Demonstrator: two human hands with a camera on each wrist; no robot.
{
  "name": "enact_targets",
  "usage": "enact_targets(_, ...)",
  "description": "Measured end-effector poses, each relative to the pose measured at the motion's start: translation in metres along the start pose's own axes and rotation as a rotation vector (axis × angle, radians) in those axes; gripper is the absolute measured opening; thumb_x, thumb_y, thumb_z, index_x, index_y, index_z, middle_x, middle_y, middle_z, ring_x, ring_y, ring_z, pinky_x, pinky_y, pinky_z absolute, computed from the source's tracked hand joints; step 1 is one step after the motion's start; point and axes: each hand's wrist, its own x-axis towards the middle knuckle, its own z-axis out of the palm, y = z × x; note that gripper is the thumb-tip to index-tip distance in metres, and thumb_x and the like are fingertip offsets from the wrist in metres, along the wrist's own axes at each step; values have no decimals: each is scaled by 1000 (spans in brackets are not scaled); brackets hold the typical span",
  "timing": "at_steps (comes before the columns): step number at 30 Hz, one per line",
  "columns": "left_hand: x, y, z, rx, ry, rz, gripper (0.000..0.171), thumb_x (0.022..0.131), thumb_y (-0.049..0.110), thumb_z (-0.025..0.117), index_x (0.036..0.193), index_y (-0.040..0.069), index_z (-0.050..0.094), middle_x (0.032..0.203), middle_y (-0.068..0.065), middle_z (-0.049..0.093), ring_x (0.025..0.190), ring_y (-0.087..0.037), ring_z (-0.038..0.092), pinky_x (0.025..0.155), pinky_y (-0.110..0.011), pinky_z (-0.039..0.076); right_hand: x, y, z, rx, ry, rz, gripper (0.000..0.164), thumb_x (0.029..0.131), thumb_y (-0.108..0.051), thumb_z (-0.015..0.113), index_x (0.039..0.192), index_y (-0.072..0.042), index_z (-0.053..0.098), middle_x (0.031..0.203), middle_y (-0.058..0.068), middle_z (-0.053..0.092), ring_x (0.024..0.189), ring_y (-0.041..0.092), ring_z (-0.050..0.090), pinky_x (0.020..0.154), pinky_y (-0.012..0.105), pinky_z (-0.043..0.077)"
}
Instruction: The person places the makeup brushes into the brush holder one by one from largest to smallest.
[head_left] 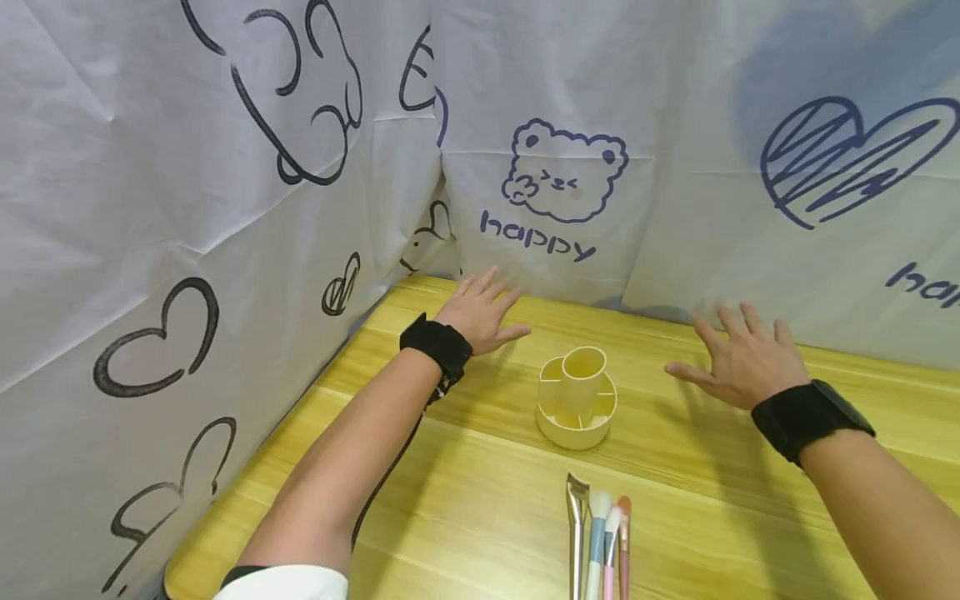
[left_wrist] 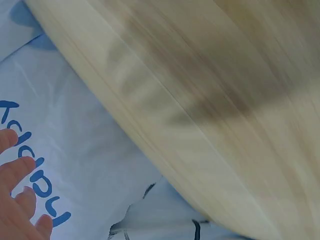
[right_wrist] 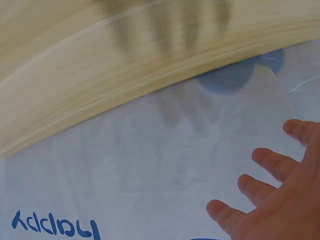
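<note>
Both hands reach forward with fingers spread and hold nothing. The left hand is over the far left part of the table, up and left of a pale yellow round organizer. The right hand is over the far right part, near the back edge. Between the hands stands the organizer, which has a tall central tube and divided compartments around it. Nearer to me lie several makeup brushes side by side: a metallic one with an angled head, a blue-handled one, a pink-handled one and a reddish-brown one.
A yellow wood-grain table ends at white cloth walls at the back and left, marked with hearts, a bear and lettering. Each wrist wears a black band. A dark cable hangs beside the left forearm.
</note>
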Motion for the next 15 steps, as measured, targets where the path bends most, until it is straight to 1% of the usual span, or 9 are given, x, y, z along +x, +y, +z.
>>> enact_targets(2,0,1,-1,-29,19,9,75,104,69,35,164,23,32,171,-5,31,165,-30,10,134,-53,12,0,-1,-1,-4,-1,-2,97,94,-79,48,158,-7,38,161,36,32,147,62,25,114,84,20)
enact_targets(5,-1,6,-4,-81,54,47,71,105,66,37,158,19,44,163,-8,45,160,-31,28,131,-53,23,0,-3,-1,-3,-6,-4,97,94,-79,48,159,-7,38,159,37,34,147,62,26,114,84,19)
enact_targets(7,-2,13,-8,-116,73,84,66,106,64,39,152,18,52,155,-8,54,152,-31,40,128,-52,29,-1,-3,-1,-1,-9,-3,97,94,-78,49,159,-7,37,158,37,36,147,62,26,114,84,19)
enact_targets(9,-3,22,-13,-138,85,122,63,106,63,41,146,18,59,148,-7,60,144,-31,49,123,-50,35,-1,-4,-1,-1,-8,-3,96,95,-77,49,159,-6,38,157,37,38,146,62,26,114,84,19)
enact_targets(13,-6,40,-22,-162,96,184,57,106,61,43,136,18,67,139,-5,67,135,-27,57,116,-47,39,-1,-5,-2,-6,-8,-2,96,95,-78,48,158,-6,38,156,37,39,146,62,27,114,84,20)
enact_targets(15,-7,48,-24,-174,89,210,56,106,61,44,131,19,70,135,-2,71,129,-24,62,112,-44,40,1,-6,-2,-10,-10,-3,96,95,-78,48,159,-7,38,155,37,40,146,61,27,115,83,20)
